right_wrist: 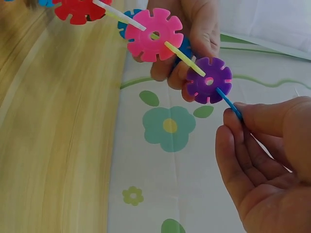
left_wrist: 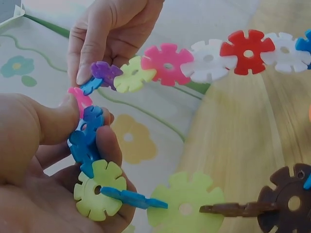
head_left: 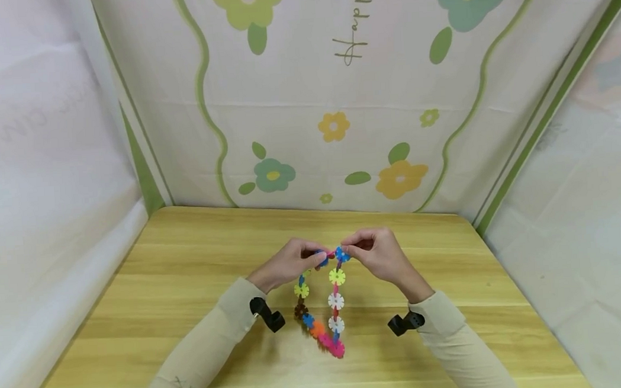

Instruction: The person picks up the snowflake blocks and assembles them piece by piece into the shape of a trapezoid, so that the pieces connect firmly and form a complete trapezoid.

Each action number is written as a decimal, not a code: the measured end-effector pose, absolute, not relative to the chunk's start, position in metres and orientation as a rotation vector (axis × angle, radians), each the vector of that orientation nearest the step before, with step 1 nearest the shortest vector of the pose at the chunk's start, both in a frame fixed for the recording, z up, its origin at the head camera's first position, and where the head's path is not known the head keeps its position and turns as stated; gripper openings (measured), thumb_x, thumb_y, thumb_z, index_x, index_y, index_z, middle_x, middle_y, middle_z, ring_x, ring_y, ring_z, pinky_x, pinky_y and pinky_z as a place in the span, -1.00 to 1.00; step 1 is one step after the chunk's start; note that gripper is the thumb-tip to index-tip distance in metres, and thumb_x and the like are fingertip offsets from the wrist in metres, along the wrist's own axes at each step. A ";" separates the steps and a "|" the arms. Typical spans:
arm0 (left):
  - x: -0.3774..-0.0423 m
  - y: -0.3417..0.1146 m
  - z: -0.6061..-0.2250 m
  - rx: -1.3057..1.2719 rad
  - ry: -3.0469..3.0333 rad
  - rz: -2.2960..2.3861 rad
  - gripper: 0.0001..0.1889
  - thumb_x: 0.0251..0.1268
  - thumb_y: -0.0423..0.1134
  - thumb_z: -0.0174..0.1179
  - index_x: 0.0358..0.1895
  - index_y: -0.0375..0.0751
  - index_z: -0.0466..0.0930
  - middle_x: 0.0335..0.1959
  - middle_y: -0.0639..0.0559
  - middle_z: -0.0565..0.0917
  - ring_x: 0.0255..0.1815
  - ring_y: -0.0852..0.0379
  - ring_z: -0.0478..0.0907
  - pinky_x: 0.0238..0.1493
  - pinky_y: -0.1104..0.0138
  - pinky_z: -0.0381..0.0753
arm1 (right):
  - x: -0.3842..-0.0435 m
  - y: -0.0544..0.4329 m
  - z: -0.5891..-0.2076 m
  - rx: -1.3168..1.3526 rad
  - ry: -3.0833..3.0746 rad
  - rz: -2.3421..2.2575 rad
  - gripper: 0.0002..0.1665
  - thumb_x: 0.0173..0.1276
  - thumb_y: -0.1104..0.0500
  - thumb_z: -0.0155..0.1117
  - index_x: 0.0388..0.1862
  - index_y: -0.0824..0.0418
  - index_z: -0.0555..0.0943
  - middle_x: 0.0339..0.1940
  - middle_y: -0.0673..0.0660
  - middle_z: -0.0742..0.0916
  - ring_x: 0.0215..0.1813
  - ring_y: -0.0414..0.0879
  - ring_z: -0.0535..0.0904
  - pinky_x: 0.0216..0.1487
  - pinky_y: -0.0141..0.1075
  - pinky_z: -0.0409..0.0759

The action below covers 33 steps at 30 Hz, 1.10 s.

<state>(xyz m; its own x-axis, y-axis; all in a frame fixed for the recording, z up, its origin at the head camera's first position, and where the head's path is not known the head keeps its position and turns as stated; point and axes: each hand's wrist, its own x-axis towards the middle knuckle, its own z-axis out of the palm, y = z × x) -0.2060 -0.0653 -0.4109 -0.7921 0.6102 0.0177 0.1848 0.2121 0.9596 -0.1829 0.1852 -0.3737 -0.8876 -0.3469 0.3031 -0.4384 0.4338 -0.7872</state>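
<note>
Between the two hands hangs a looped chain of notched plastic snowflake discs, with a white disc [head_left: 335, 301] on its right side and a brown disc [head_left: 301, 311] on its left. My left hand [head_left: 288, 263] holds one end, its thumb pressing by a small pink disc [left_wrist: 80, 100] and blue discs [left_wrist: 87, 138]; a yellow-green disc [left_wrist: 92, 199] lies against its fingers. Thumb and forefinger of my right hand [head_left: 379, 255] pinch a blue disc [right_wrist: 229, 104], slotted into a purple disc [right_wrist: 200, 89]. Pink and blue ends sit close together; I cannot tell whether they are joined.
A wood-grain table [head_left: 185, 243] lies beneath the hands. White flower-printed cloth [head_left: 293, 88] rises behind it, with cloth walls at both sides. Each wrist wears a black camera mount [head_left: 269, 316]. The loop's lower pink discs [head_left: 337, 349] hang low near the tabletop.
</note>
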 end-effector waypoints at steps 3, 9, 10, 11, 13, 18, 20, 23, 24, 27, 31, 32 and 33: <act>-0.206 -0.063 -0.410 0.738 2.158 1.617 -0.73 0.71 -0.21 0.05 0.08 -0.17 0.77 -0.23 -0.07 0.66 -0.26 -0.11 0.45 -0.25 0.29 0.43 | -0.183 0.185 -0.374 0.702 -2.570 1.449 -0.93 0.43 0.29 0.46 -0.19 0.22 0.85 -0.21 0.19 0.87 -0.29 -0.06 0.80 -0.26 -0.37 0.75; -0.206 -0.060 -0.408 0.725 2.187 1.634 -0.72 0.70 -0.21 0.07 0.15 -0.15 0.77 -0.23 -0.03 0.68 -0.23 -0.11 0.50 -0.22 0.26 0.49 | -0.182 0.183 -0.375 0.680 -2.525 1.433 -0.92 0.43 0.30 0.46 -0.19 0.21 0.86 -0.21 0.19 0.88 -0.28 0.01 0.81 -0.26 -0.39 0.74; -0.206 -0.060 -0.408 0.717 2.190 1.637 -0.72 0.70 -0.21 0.08 0.16 -0.14 0.76 -0.22 -0.03 0.69 -0.22 -0.14 0.51 -0.21 0.25 0.50 | -0.182 0.182 -0.375 0.677 -2.515 1.434 -0.92 0.43 0.30 0.46 -0.18 0.22 0.86 -0.21 0.20 0.88 -0.28 0.01 0.82 -0.25 -0.40 0.74; -0.206 -0.060 -0.409 0.712 2.186 1.643 -0.72 0.70 -0.21 0.08 0.16 -0.14 0.77 -0.23 -0.03 0.69 -0.21 -0.17 0.51 -0.22 0.24 0.49 | -0.181 0.182 -0.376 0.673 -2.507 1.439 -0.92 0.43 0.30 0.46 -0.18 0.22 0.86 -0.21 0.20 0.88 -0.28 0.01 0.82 -0.25 -0.40 0.74; -0.206 -0.059 -0.409 0.701 2.173 1.652 -0.73 0.69 -0.21 0.08 0.14 -0.14 0.77 -0.24 -0.02 0.67 -0.20 -0.20 0.51 -0.21 0.23 0.51 | -0.181 0.182 -0.376 0.675 -2.499 1.457 -0.92 0.42 0.30 0.46 -0.19 0.22 0.86 -0.21 0.21 0.88 -0.28 -0.01 0.82 -0.24 -0.40 0.75; -0.205 -0.057 -0.409 0.692 2.157 1.645 -0.74 0.69 -0.24 0.08 0.09 -0.17 0.78 -0.24 -0.02 0.66 -0.21 -0.16 0.51 -0.17 0.17 0.55 | -0.182 0.185 -0.378 0.705 -2.530 1.456 -0.92 0.44 0.27 0.46 -0.18 0.19 0.86 -0.21 0.18 0.88 -0.29 -0.12 0.80 -0.25 -0.37 0.75; -0.205 -0.058 -0.408 0.703 2.168 1.625 -0.73 0.69 -0.23 0.08 0.12 -0.16 0.77 -0.22 -0.04 0.67 -0.22 -0.12 0.51 -0.19 0.19 0.54 | -0.184 0.187 -0.377 0.707 -2.549 1.437 -0.92 0.44 0.25 0.47 -0.19 0.17 0.87 -0.22 0.16 0.88 -0.30 -0.16 0.79 -0.27 -0.36 0.75; -0.207 -0.057 -0.406 0.732 2.173 1.588 -0.71 0.70 -0.16 0.09 0.18 -0.15 0.75 -0.18 -0.10 0.69 -0.23 -0.09 0.50 -0.25 0.27 0.49 | -0.185 0.190 -0.377 0.688 -2.560 1.452 -0.94 0.42 0.25 0.49 -0.20 0.17 0.86 -0.22 0.16 0.87 -0.32 -0.19 0.78 -0.29 -0.36 0.74; -0.208 -0.057 -0.405 0.741 2.172 1.575 -0.70 0.70 -0.14 0.09 0.20 -0.14 0.74 -0.16 -0.11 0.70 -0.22 -0.10 0.50 -0.26 0.29 0.47 | -0.185 0.191 -0.377 0.681 -2.560 1.459 -0.94 0.42 0.25 0.49 -0.20 0.18 0.86 -0.23 0.17 0.87 -0.32 -0.19 0.78 -0.30 -0.36 0.74; -0.210 -0.057 -0.404 0.748 2.140 1.558 -0.64 0.70 -0.05 0.08 0.28 -0.12 0.70 -0.05 -0.07 0.73 -0.10 -0.09 0.58 -0.09 0.19 0.59 | -0.186 0.194 -0.378 0.656 -2.554 1.509 -0.92 0.42 0.25 0.48 -0.18 0.23 0.85 -0.21 0.22 0.87 -0.32 -0.20 0.78 -0.29 -0.36 0.73; -0.212 -0.060 -0.406 0.714 2.103 1.565 -0.53 0.70 0.05 0.05 0.41 -0.13 0.58 0.21 -0.03 0.71 0.26 -0.08 0.62 0.37 -0.08 0.57 | -0.187 0.198 -0.383 0.598 -2.557 1.572 -0.88 0.45 0.22 0.46 -0.15 0.25 0.85 -0.19 0.27 0.86 -0.31 -0.21 0.77 -0.28 -0.37 0.72; -0.212 -0.062 -0.408 0.699 2.103 1.568 -0.49 0.70 0.09 0.04 0.44 -0.13 0.55 0.28 -0.03 0.68 0.33 -0.08 0.59 0.43 -0.10 0.52 | -0.187 0.199 -0.384 0.578 -2.556 1.585 -0.88 0.45 0.22 0.46 -0.14 0.24 0.85 -0.18 0.27 0.86 -0.30 -0.21 0.77 -0.28 -0.37 0.72; -0.212 -0.064 -0.410 0.681 2.106 1.572 -0.46 0.69 0.12 0.03 0.48 -0.14 0.51 0.33 -0.05 0.65 0.39 -0.08 0.57 0.47 -0.10 0.50 | -0.187 0.200 -0.386 0.558 -2.553 1.594 -0.88 0.46 0.21 0.46 -0.14 0.23 0.85 -0.17 0.26 0.86 -0.30 -0.21 0.77 -0.28 -0.37 0.72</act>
<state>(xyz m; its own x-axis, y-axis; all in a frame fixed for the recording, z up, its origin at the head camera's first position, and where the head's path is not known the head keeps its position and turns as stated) -0.2125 -0.0638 -0.4095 -0.7899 0.6117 -0.0436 0.1320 0.2390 0.9620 -0.1865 0.1998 -0.3857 -0.9303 -0.2618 0.2569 -0.3458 0.3921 -0.8524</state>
